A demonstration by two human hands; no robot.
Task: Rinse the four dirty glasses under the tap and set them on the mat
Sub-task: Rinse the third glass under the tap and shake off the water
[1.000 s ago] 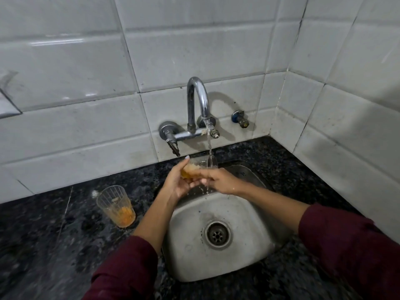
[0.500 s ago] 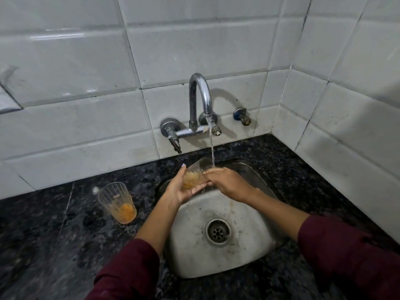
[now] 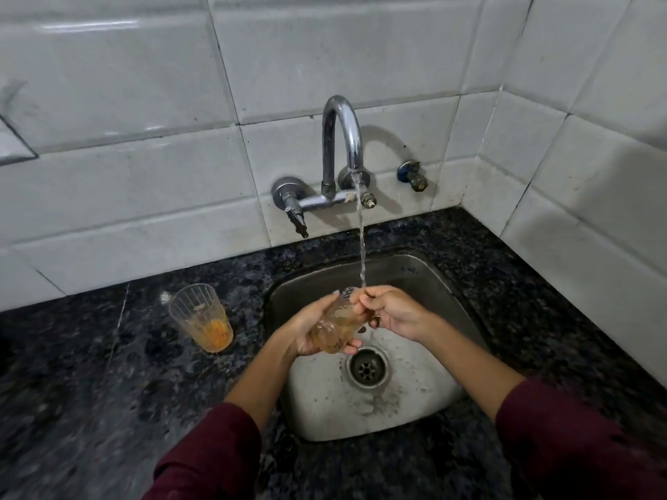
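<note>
Orange-tinged water fills the glass [image 3: 337, 324] you are rinsing: your left hand [image 3: 310, 328] wraps its body and holds it tilted over the sink [image 3: 426, 402], mouth up toward the stream [image 3: 362, 247] falling from the tap [image 3: 341, 138]. Your right hand [image 3: 391, 312] pinches the rim, fingers at the mouth where the water lands, so both hands grasp this one glass. You are in the rinsing step, and by the cloudy colour inside I judge it is not clean yet. A second glass [image 3: 202, 317] stands upright on the dark counter [image 3: 90, 373] just left of the sink, orange residue at its bottom, untouched. No mat or other glasses show. Next you likely need to swirl and tip the water out over the drain [image 3: 368, 369], keeping a firm hold because wet glass slips.
</note>
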